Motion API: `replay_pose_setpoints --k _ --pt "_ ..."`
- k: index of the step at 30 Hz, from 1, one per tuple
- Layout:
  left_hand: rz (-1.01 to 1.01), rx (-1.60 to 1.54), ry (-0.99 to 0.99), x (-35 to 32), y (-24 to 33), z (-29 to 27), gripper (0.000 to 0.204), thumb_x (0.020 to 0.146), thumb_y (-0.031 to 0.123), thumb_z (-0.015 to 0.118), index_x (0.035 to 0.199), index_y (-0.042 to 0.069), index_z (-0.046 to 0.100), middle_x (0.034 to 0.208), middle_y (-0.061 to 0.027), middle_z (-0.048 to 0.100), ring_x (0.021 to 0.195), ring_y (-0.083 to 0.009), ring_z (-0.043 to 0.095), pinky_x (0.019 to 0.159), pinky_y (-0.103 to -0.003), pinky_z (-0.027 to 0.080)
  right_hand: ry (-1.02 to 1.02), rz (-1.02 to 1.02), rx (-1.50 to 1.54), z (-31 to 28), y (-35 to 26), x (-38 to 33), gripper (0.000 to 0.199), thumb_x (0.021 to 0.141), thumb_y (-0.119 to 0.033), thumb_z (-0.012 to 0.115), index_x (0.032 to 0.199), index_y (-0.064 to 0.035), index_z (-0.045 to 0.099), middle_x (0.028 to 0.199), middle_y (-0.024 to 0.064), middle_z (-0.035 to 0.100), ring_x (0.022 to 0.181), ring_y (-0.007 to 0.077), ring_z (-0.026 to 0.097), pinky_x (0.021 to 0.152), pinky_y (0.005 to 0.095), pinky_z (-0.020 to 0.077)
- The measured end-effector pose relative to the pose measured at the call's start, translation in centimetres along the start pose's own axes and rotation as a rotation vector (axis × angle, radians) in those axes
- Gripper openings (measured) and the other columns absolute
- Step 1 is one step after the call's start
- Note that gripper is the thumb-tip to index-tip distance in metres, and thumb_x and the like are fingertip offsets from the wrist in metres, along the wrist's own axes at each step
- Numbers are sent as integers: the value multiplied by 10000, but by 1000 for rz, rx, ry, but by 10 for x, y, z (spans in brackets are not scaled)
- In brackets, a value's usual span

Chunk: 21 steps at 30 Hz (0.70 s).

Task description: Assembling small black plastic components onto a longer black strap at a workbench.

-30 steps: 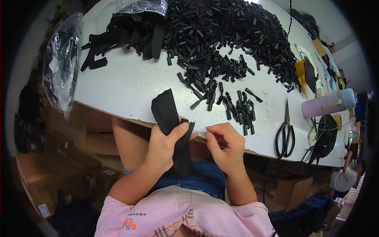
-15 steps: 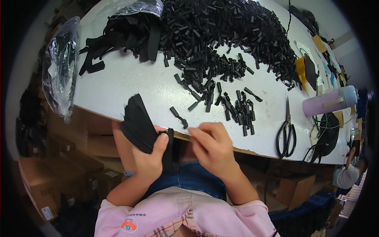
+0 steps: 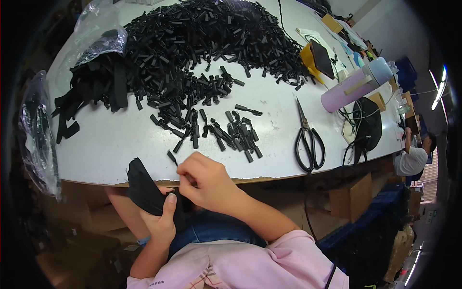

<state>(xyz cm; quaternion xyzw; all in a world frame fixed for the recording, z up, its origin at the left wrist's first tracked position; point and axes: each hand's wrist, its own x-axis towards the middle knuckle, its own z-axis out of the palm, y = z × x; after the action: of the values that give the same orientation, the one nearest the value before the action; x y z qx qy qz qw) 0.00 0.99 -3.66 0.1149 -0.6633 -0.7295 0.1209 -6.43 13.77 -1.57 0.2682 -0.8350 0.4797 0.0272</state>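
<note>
Beyond the table's front edge, my left hand [image 3: 161, 219] is closed round a bundle of black fabric strips [image 3: 147, 188], with the thumb pressed on top. The strips fan out toward the upper left, and a few hang below the hand. My right hand [image 3: 204, 180] is at the table edge with its fingertips pinched on the end of a black zipper pull [image 3: 172, 156]. The pull's far end points up and left; the rest is hidden by the fingers. Several loose zipper pulls [image 3: 240, 135] lie on the white table just past this hand.
A large heap of zipper pulls [image 3: 202, 38] covers the back of the table [image 3: 101, 154]. More black strips [image 3: 94, 82] and plastic bags [image 3: 38, 139] are at the left. Black-handled scissors [image 3: 309, 144], a lilac bottle [image 3: 351, 89] and a phone [image 3: 321, 58] are at the right. A person [image 3: 414, 156] is farther right.
The view has swung right, so the table things appear farther left. My right hand has closed on the zipper pull that was lying alone near the edge. My left hand still grips the strips.
</note>
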Motion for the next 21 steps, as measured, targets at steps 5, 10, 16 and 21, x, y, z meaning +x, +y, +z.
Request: replay_pose_setpoints --k 5,10,16,21 --pt "-22 -187 -95 -3 5 8 126 736 48 589 837 6 526 800 -53 537 737 -107 498 699 -222 391 134 38 518 5 -9 -17 121 685 41 544 799 0 550 747 57 506 583 62 480 480 167 375" --pt "-145 -291 -99 -6 16 12 136 709 19 591 824 21 520 796 -36 527 733 -99 500 691 -221 402 245 -80 419 1 -15 -24 135 671 47 570 796 -1 564 768 82 524 585 102 493 486 185 391" --pt "-157 -204 -192 -17 27 11 92 733 52 603 799 3 562 733 -28 558 666 -80 516 610 -204 420 240 -101 475 1 -16 -40 132 703 75 541 818 11 557 799 87 522 609 88 507 492 179 404" --pt "-56 -143 -198 -28 30 9 100 739 59 603 813 0 573 739 -32 567 657 -81 518 603 -207 423 200 30 864 2 -17 -50 123 723 90 523 833 35 532 833 88 507 645 80 495 507 170 402"
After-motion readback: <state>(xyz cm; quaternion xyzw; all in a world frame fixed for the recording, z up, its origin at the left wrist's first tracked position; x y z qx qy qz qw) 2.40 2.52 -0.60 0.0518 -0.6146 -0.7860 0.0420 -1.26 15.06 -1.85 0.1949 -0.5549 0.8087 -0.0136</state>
